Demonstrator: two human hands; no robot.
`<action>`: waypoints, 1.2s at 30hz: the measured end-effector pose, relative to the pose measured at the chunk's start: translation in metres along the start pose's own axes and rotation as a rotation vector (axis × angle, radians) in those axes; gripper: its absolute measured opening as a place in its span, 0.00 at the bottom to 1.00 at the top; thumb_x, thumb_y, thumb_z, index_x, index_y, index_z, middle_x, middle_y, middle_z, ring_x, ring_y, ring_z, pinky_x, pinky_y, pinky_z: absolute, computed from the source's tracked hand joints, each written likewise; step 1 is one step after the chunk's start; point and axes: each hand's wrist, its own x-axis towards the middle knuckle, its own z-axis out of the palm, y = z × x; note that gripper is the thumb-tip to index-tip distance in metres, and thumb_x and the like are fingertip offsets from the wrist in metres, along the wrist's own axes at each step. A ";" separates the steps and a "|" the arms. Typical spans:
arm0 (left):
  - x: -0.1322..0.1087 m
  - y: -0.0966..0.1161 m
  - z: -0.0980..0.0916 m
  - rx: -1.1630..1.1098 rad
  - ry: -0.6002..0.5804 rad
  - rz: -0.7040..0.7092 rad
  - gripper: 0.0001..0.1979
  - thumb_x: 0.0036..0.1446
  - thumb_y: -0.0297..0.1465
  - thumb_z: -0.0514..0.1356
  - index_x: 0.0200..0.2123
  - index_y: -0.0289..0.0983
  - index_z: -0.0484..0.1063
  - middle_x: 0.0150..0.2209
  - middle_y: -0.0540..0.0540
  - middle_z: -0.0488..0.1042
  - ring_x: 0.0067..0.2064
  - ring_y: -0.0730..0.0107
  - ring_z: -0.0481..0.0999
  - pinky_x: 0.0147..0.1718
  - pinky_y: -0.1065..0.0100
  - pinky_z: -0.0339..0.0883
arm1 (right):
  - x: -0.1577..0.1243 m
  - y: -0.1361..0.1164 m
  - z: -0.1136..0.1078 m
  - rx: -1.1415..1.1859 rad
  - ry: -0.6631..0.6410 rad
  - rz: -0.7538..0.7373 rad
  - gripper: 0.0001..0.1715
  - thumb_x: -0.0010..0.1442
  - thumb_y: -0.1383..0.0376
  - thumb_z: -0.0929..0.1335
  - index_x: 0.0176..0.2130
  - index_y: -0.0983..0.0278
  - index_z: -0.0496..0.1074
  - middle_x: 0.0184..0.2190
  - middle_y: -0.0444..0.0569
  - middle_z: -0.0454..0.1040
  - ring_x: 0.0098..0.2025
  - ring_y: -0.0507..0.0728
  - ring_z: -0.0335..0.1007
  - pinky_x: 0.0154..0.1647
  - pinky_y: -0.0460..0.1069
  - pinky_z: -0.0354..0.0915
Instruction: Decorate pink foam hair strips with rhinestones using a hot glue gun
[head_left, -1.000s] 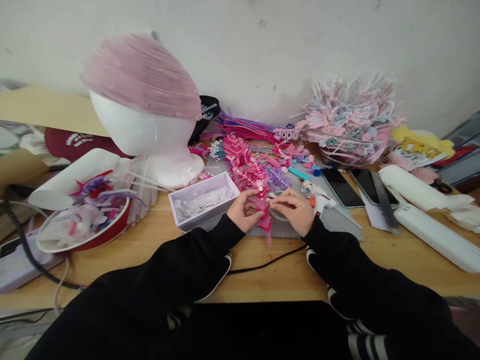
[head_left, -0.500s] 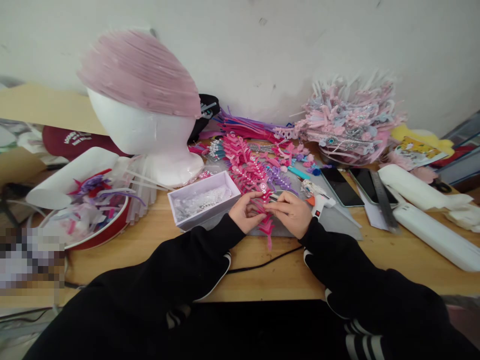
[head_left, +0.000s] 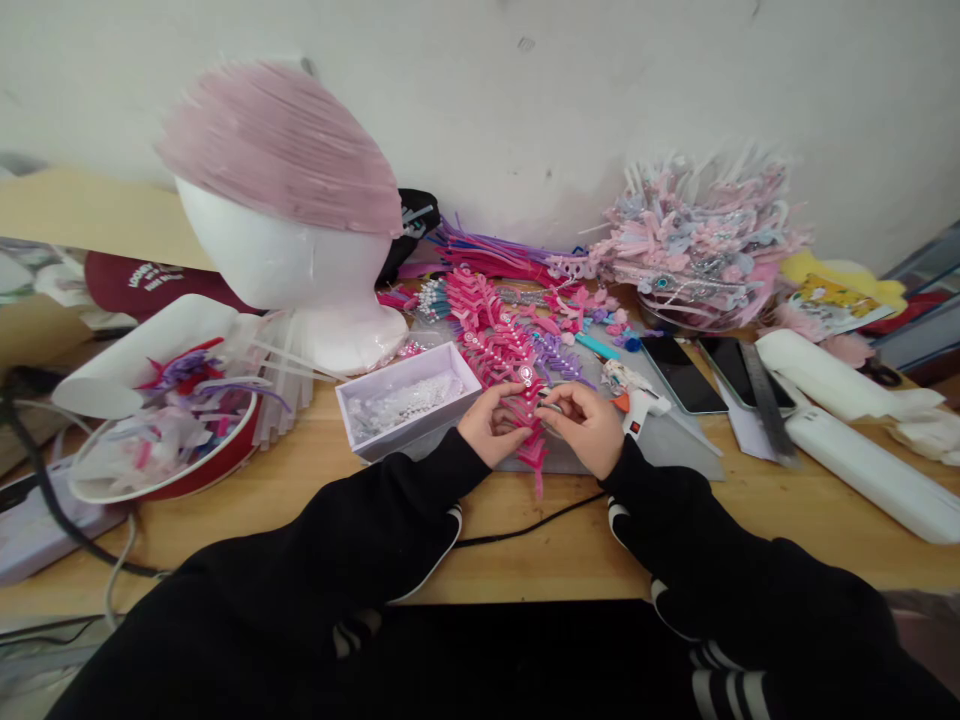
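Observation:
My left hand (head_left: 491, 425) and my right hand (head_left: 589, 425) meet over a grey mat (head_left: 667, 440) at the table's middle. Both pinch a bright pink feathered hair ornament (head_left: 531, 440) whose tail hangs toward the table edge. A small gem sits at the ornament's top, just above my fingertips. Behind it lies a row of similar pink and purple ornaments (head_left: 499, 335). A shallow white box (head_left: 409, 400) with clear beaded pieces sits just left of my left hand. A glue gun (head_left: 637, 395) lies right of my right hand.
A white foam head with a pink fan headdress (head_left: 289, 215) stands at back left. A red bowl of scraps (head_left: 169, 435) sits left. A pile of pale pink ornaments (head_left: 701, 245), two phones (head_left: 705, 370), a ruler and white foam rolls (head_left: 862, 440) lie right. A black cable crosses the front.
My hands have drawn slightly closer together on the pink ornament, with the right fingers curling in more. Nothing else on the table has moved.

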 end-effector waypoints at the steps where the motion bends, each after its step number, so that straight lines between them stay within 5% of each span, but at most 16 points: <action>1: 0.000 0.000 0.000 0.002 -0.001 0.001 0.29 0.34 0.26 0.62 0.44 0.32 0.56 0.28 0.50 0.64 0.25 0.81 0.65 0.20 0.78 0.59 | 0.000 0.000 0.001 0.002 -0.005 0.007 0.07 0.49 0.62 0.67 0.28 0.63 0.67 0.18 0.38 0.55 0.20 0.47 0.52 0.23 0.44 0.53; 22: -0.002 -0.004 -0.001 0.047 -0.065 0.009 0.28 0.38 0.25 0.61 0.45 0.33 0.56 0.26 0.53 0.62 0.25 0.82 0.64 0.22 0.79 0.59 | 0.002 -0.005 0.000 -0.022 -0.076 0.008 0.06 0.48 0.64 0.67 0.24 0.64 0.66 0.17 0.38 0.55 0.20 0.47 0.51 0.22 0.44 0.52; 29: -0.001 -0.003 -0.001 0.074 -0.014 0.011 0.28 0.37 0.24 0.61 0.45 0.32 0.57 0.25 0.54 0.61 0.24 0.83 0.63 0.21 0.79 0.58 | 0.000 -0.002 -0.001 0.109 0.014 0.099 0.10 0.49 0.59 0.66 0.26 0.64 0.64 0.17 0.38 0.58 0.19 0.47 0.52 0.19 0.44 0.53; 32: 0.000 -0.003 -0.001 0.073 -0.005 -0.002 0.28 0.37 0.23 0.62 0.44 0.32 0.58 0.24 0.54 0.61 0.24 0.83 0.63 0.21 0.79 0.58 | 0.004 -0.007 -0.007 -0.032 0.040 0.000 0.08 0.53 0.61 0.63 0.30 0.64 0.66 0.20 0.42 0.64 0.20 0.49 0.57 0.21 0.45 0.56; 36: 0.003 -0.009 -0.001 0.090 -0.007 -0.015 0.27 0.37 0.23 0.62 0.44 0.33 0.59 0.25 0.53 0.63 0.24 0.82 0.63 0.21 0.78 0.60 | 0.028 -0.030 -0.009 -0.296 -0.031 -0.356 0.10 0.56 0.67 0.60 0.36 0.64 0.69 0.30 0.49 0.71 0.34 0.53 0.65 0.37 0.49 0.60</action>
